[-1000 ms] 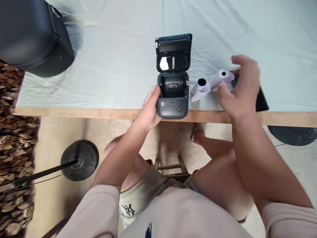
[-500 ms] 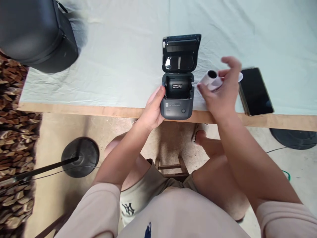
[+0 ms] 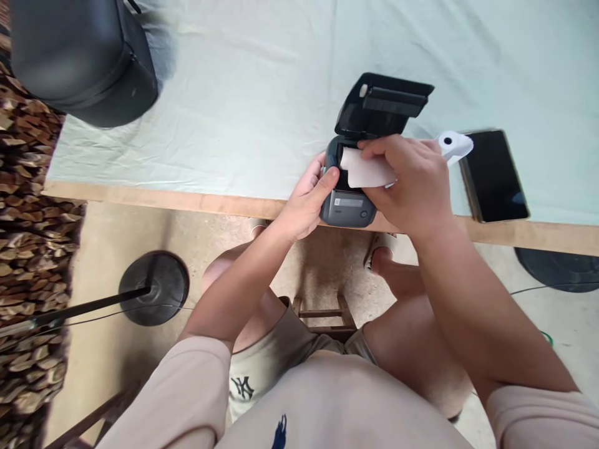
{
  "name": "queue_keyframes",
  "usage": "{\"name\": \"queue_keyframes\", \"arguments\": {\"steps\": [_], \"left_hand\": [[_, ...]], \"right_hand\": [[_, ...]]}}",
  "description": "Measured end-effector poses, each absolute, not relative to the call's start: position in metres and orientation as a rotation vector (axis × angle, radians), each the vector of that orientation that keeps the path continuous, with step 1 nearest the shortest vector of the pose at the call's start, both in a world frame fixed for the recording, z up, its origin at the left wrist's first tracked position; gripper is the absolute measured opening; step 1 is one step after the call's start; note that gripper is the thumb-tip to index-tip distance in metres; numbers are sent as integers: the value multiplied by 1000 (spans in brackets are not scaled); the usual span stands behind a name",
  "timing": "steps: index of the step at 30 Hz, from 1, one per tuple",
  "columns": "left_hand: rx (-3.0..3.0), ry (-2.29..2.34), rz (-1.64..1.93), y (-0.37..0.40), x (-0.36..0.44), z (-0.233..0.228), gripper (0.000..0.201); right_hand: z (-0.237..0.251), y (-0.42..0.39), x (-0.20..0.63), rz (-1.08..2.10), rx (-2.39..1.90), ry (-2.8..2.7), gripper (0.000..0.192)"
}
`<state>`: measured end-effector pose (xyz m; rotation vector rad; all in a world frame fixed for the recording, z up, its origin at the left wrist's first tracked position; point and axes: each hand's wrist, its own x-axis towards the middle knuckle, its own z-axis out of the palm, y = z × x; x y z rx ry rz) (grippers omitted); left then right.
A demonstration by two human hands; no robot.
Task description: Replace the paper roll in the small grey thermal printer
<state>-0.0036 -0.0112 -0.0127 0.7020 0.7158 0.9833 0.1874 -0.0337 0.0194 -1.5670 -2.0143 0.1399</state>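
Paper roll [image 3: 362, 169] | gripped in right hand [image 3: 412, 187], halfway into open label printer [image 3: 349, 206] at table [image 3: 234, 125] edge | left hand [image 3: 306, 202] clasped on printer's side | lid [image 3: 381, 103] up, not yet closed | spare roll [image 3: 453, 144] beside phone [image 3: 493, 174]

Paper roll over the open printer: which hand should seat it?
Probably the right hand: it already holds the paper roll over the printer, under the raised lid. The left hand grips the printer's side, steadying it.
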Motion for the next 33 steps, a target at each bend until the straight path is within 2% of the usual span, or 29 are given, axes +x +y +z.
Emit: {"name": "queue_keyframes", "arguments": {"steps": [4,10,12,16,19,22,24,28,33], "left_hand": [[696,673,999,-9,-7,-20,36],[785,730,932,-8,-14,-22,70],[833,722,918,-8,-15,-22,76],[912,726,888,-8,-18,-24,81],[914,738,858,-8,-21,-27,91],[857,697,856,-8,-22,-29,103],[814,662,875,-9,-22,-28,100],[787,657,939,-10,-17,-24,77],[695,626,955,-8,-10,-20,42]], "right_hand": [[18,-37,185,74,-1415,-1999,22],[12,-42,185,145,-1042,-1866,5],[8,-36,190,154,-1056,-1670,11],[-2,-19,199,354,-1198,-1490,50],[-8,-13,201,457,-1346,-1413,52],[-14,-16,199,496,-1279,-1509,46],[-19,-21,195,574,-1279,-1626,50],[-28,-26,189,702,-1355,-1677,67],[-28,-23,195,679,-1354,-1680,58]]}}
